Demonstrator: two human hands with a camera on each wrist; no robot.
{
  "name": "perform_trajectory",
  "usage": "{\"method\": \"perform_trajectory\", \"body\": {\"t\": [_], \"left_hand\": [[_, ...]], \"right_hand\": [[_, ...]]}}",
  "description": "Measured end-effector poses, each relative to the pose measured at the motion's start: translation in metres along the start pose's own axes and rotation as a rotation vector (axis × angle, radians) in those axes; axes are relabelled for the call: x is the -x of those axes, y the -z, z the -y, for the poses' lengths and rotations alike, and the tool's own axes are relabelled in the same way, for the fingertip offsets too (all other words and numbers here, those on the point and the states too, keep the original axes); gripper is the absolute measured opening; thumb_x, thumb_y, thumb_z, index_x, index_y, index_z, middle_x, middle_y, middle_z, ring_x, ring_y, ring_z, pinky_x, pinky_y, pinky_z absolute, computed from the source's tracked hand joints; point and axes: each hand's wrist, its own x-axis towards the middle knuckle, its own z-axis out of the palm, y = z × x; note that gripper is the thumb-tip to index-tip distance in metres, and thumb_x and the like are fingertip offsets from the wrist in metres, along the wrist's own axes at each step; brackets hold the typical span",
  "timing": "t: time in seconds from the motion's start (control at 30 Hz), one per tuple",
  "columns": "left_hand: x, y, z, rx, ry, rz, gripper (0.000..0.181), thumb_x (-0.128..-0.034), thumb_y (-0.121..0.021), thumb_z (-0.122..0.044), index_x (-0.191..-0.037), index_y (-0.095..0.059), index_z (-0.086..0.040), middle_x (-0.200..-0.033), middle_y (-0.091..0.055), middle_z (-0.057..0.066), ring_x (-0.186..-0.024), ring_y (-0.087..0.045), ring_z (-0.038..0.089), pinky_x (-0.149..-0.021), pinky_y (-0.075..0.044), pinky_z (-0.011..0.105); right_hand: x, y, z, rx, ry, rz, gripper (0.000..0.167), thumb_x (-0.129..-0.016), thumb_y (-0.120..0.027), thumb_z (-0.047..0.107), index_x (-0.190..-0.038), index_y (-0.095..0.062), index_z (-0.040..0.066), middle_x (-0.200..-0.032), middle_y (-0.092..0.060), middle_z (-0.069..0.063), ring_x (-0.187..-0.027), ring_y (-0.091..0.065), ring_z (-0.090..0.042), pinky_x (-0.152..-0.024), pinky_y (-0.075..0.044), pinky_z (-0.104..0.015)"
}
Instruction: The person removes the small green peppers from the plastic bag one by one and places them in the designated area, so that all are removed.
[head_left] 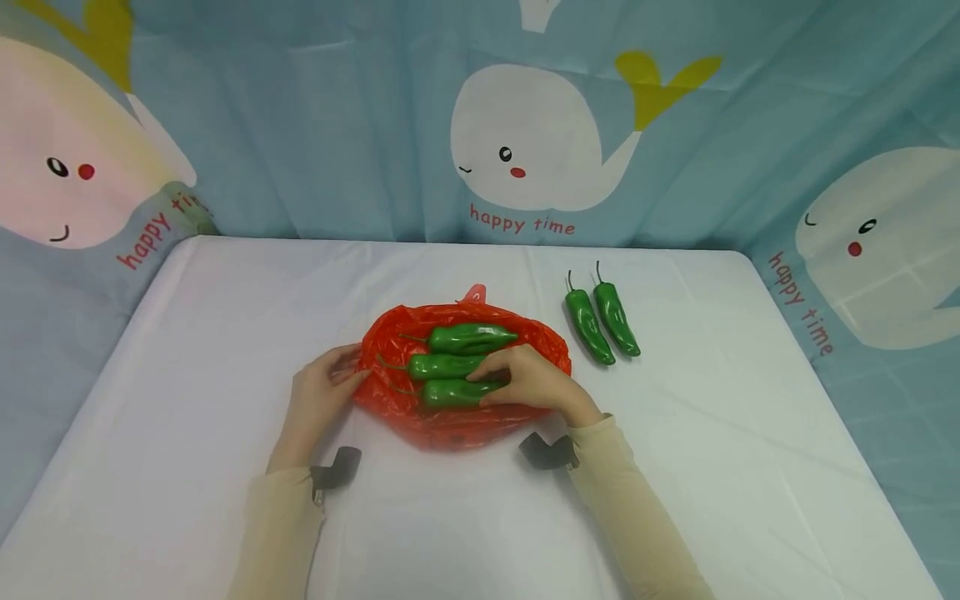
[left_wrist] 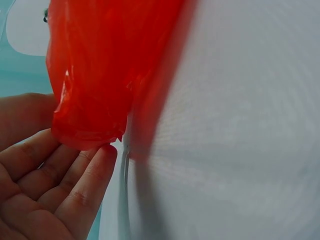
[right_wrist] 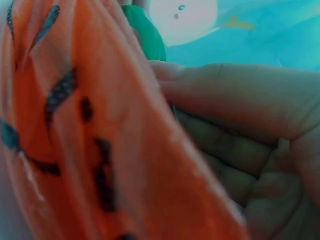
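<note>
A red plastic bag (head_left: 442,429) lies spread with its mouth upward. Side by side in its mouth are three green peppers, the far pepper (head_left: 468,338), the middle pepper (head_left: 442,367) and the near pepper (head_left: 450,394). My right hand (head_left: 528,379) reaches over the bag's right side and pinches the near pepper by its tip end. In the right wrist view the bag wall (right_wrist: 130,130) hides most of that pepper (right_wrist: 150,37). At the bag's left edge my left hand (head_left: 322,396) holds the rim, thumb and fingers about the red plastic (left_wrist: 95,110).
Two more green peppers, a left one (head_left: 588,327) and a right one (head_left: 617,320), lie on the white table (head_left: 750,467) to the right of the bag. A blue curtain (head_left: 360,125) with whale prints hangs behind the table and along its sides.
</note>
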Motion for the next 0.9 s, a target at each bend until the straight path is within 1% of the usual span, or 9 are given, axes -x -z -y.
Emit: {"method": "perform_trajectory", "body": {"t": [0.2, 0.33, 0.43, 0.67, 0.9], "left_hand": [[0.004, 0.0, 0.001, 0.011, -0.012, -0.008, 0.042, -0.0875, -0.066, -0.005, -0.128, -0.054, 0.003, -0.119, -0.061, 0.022, -0.107, -0.061, 0.033, -0.088, -0.051, 0.033], [0.004, 0.0, 0.002, 0.015, 0.0, -0.001, 0.043, -0.0879, -0.066, -0.006, -0.128, -0.054, 0.002, -0.12, -0.06, 0.022, -0.108, -0.061, 0.032, -0.088, -0.051, 0.032], [0.004, 0.0, 0.002, 0.015, 0.007, 0.003, 0.043, -0.0882, -0.065, -0.006, -0.129, -0.054, 0.002, -0.121, -0.06, 0.021, -0.109, -0.061, 0.032, -0.088, -0.051, 0.032], [0.003, 0.0, 0.001, 0.014, -0.016, -0.004, 0.043, -0.0877, -0.066, -0.007, -0.128, -0.054, 0.002, -0.12, -0.06, 0.021, -0.107, -0.061, 0.032, -0.087, -0.051, 0.032], [0.002, -0.001, 0.0, 0.011, -0.014, -0.005, 0.043, -0.088, -0.066, -0.008, -0.128, -0.054, 0.002, -0.121, -0.06, 0.021, -0.108, -0.061, 0.032, -0.088, -0.051, 0.032]], "right_hand": [[0.003, 0.002, 0.0, -0.027, 0.027, -0.017, 0.03, -0.077, -0.079, 0.014, -0.106, -0.073, 0.013, -0.102, -0.069, 0.006, -0.1, -0.06, -0.011, -0.088, -0.052, -0.024], [0.005, 0.003, 0.001, -0.054, 0.028, -0.042, 0.03, -0.076, -0.08, 0.014, -0.105, -0.073, 0.013, -0.101, -0.069, 0.007, -0.099, -0.06, -0.01, -0.086, -0.053, -0.024], [0.006, 0.005, 0.001, -0.059, 0.022, -0.058, 0.03, -0.075, -0.08, 0.015, -0.104, -0.073, 0.013, -0.1, -0.069, 0.007, -0.098, -0.06, -0.009, -0.085, -0.053, -0.025], [0.009, 0.012, -0.001, -0.091, -0.013, -0.113, 0.029, -0.076, -0.08, 0.016, -0.104, -0.074, 0.016, -0.1, -0.069, 0.009, -0.098, -0.058, -0.009, -0.085, -0.054, -0.03], [0.012, 0.017, -0.001, -0.133, -0.037, -0.146, 0.029, -0.077, -0.079, 0.018, -0.105, -0.073, 0.016, -0.101, -0.069, 0.006, -0.099, -0.059, -0.011, -0.087, -0.053, -0.032]]}}
